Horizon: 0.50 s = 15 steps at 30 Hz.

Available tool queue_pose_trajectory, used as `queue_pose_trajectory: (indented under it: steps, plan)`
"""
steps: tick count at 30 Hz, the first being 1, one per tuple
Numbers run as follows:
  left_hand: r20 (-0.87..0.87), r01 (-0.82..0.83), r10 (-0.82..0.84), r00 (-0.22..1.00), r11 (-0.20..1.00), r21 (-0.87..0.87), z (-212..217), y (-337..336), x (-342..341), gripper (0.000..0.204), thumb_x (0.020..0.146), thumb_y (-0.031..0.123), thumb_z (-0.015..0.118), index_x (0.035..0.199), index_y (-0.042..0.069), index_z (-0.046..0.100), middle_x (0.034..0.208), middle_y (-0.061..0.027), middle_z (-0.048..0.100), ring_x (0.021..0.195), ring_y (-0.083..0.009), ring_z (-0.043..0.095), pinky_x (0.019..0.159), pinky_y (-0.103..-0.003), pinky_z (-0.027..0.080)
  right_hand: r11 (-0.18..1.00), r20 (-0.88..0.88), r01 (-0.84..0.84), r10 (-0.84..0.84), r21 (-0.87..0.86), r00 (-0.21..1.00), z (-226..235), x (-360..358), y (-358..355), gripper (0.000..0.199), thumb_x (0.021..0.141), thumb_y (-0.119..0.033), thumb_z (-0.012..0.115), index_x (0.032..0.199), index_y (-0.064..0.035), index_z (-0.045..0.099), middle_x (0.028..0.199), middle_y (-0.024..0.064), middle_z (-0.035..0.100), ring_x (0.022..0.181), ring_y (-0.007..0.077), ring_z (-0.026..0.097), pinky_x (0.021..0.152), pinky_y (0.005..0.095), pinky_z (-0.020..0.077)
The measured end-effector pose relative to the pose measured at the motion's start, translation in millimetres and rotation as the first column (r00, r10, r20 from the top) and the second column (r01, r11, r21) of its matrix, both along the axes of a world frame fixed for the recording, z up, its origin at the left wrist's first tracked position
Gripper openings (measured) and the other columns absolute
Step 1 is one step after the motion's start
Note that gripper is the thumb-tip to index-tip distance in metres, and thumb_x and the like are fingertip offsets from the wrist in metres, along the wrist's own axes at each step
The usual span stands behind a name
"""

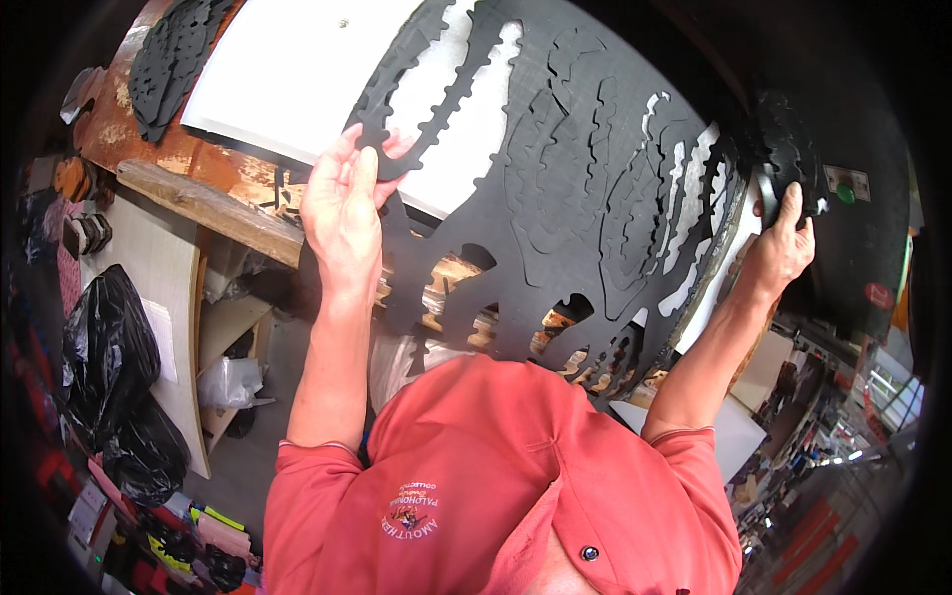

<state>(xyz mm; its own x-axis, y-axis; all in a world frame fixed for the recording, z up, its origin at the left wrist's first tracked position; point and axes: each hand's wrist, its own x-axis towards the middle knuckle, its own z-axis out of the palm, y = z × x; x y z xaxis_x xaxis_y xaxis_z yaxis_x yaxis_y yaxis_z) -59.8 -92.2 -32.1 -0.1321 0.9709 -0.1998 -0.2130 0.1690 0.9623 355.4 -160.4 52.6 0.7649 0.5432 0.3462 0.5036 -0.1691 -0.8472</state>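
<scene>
The left hand [342, 203] pinches a notched strip of the black cut sheet [555, 198], lifting it off the white board [288, 69]. The right hand [778, 248] grips the sheet's far edge, steadying it.

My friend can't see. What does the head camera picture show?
A person in a red shirt lifts a big black sheet full of cut-out holes off a white board. The left hand pinches a jagged strip, and the right hand grips the far edge.

Both arms reach up, left hand [342, 203] pinching, right hand [783, 248] gripping.
</scene>
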Motion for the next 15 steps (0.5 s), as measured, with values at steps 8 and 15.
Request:
queue_pose_trajectory:
  steps: [8, 15]
  plan:
    - [-0.372, 0.469, -0.431, 0.823, 0.883, 0.016, 40, -81, 16, 0.032, 0.104, 0.004, 0.067, 0.134, -0.007, 0.069, 0.126, -0.0187, 0.074, 0.114, -0.0222, 0.072, 0.099, -0.035, 0.057, 0.820, 0.465, -0.424, 0.569, -0.385, 0.678, -42, -126, -36, 0.018, 0.090, 0.000, 0.078, 0.106, 0.0007, 0.071, 0.097, 0.0161, 0.071, 0.082, 0.0340, 0.071, 0.072, 0.0404, 0.0581]
    - [-0.055, 0.493, -0.517, 0.855, 0.840, -0.228, 27, -109, 22, 0.030, 0.106, 0.003, 0.064, 0.134, -0.007, 0.066, 0.142, -0.0186, 0.065, 0.118, -0.0185, 0.070, 0.100, -0.032, 0.057, 0.737, 0.444, -0.562, 0.676, -0.377, 0.588, -59, -160, -35, 0.035, 0.073, 0.007, 0.078, 0.107, 0.0030, 0.071, 0.094, 0.0123, 0.066, 0.079, 0.0299, 0.064, 0.069, 0.0383, 0.0542]
